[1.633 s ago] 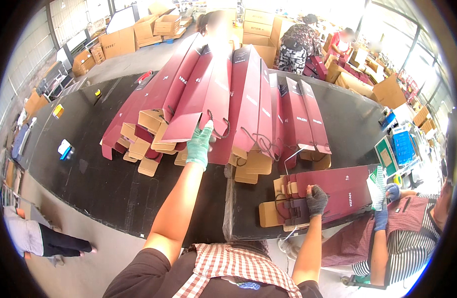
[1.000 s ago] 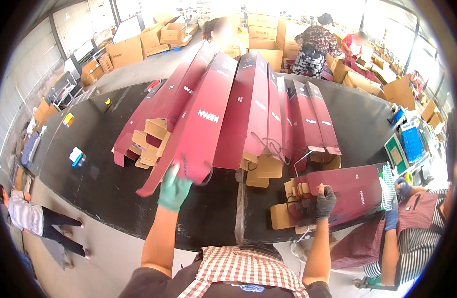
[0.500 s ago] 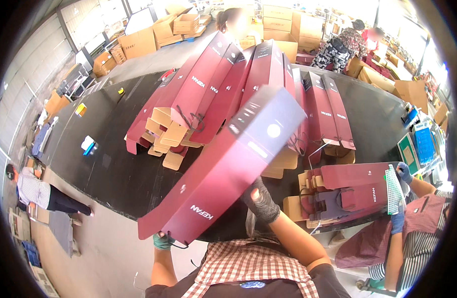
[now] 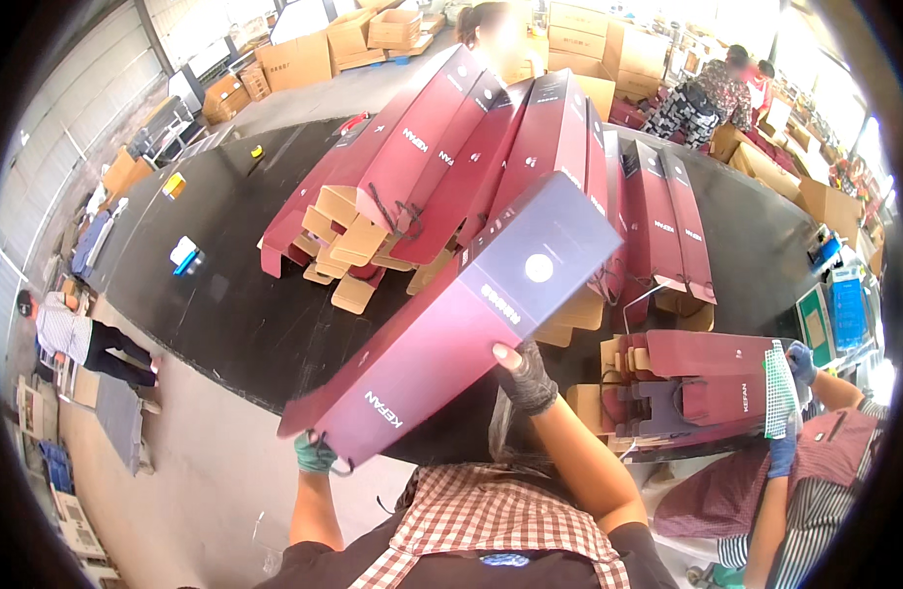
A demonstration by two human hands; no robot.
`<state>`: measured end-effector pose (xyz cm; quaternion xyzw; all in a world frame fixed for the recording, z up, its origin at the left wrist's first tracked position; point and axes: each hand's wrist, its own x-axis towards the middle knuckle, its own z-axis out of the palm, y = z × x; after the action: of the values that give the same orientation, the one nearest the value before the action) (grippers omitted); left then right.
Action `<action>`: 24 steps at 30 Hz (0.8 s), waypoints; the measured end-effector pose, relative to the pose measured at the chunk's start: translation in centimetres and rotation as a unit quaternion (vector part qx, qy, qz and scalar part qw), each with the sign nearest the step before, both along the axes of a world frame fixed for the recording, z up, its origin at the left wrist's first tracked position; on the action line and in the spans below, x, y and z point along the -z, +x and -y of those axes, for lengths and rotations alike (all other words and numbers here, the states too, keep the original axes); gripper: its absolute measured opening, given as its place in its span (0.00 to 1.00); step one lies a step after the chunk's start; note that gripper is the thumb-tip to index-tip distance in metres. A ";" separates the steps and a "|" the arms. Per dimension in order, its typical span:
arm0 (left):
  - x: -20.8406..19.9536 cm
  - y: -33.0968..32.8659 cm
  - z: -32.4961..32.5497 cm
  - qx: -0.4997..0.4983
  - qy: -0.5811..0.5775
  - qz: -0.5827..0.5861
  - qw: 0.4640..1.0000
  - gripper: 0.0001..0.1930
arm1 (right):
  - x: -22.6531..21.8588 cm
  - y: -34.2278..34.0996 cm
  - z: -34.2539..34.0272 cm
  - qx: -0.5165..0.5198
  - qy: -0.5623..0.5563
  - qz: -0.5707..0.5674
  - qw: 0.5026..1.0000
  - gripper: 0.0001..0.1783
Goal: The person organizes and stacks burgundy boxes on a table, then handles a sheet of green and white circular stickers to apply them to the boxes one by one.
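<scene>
A long maroon carton with a dark grey-blue end is held up at a slant in front of me. Its lower left end sits in my left hand, which wears a green glove; the fingers are partly hidden by the carton, and a dark cord hangs beside them. My right hand, in a dark grey fingerless glove, grips the carton's underside near its upper end, thumb on the near face. Behind it lies a pile of similar maroon cartons, some with open tan flaps and dark cords.
All this is at a black table. At right, a co-worker's blue-gloved hands hold a green-and-white checked piece by more maroon cartons. A blue basket stands beyond. Yellow tape and a blue-white item lie at left.
The carton has rolled a little in my hands, so its grey-blue end and near face show more. My view has shifted slightly, moving the background rightward.
</scene>
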<state>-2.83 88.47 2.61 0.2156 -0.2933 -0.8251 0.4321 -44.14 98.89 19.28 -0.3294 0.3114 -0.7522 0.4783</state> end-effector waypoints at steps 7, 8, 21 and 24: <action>0.1 -1.2 3.6 0.008 0.142 0.077 0.987 0.29 | -1.5 3.8 -1.8 0.035 -0.054 -0.424 0.903 0.42; 0.0 -1.8 3.6 0.000 0.137 0.065 0.988 0.30 | -1.5 4.4 -1.9 0.046 -0.080 -0.549 0.831 0.41; -3.2 -5.0 5.4 -0.063 0.127 0.063 0.988 0.32 | -5.7 6.8 -3.0 -0.181 0.147 -0.442 0.866 0.44; -3.1 -4.1 5.8 -0.027 0.074 0.060 0.995 0.30 | -3.1 7.2 -2.6 -0.163 0.113 -0.397 0.896 0.43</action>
<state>-6.95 82.70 5.70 0.3043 -0.2507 -0.8179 0.4190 -36.92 101.50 22.35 -0.5907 0.5006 -0.4300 0.4643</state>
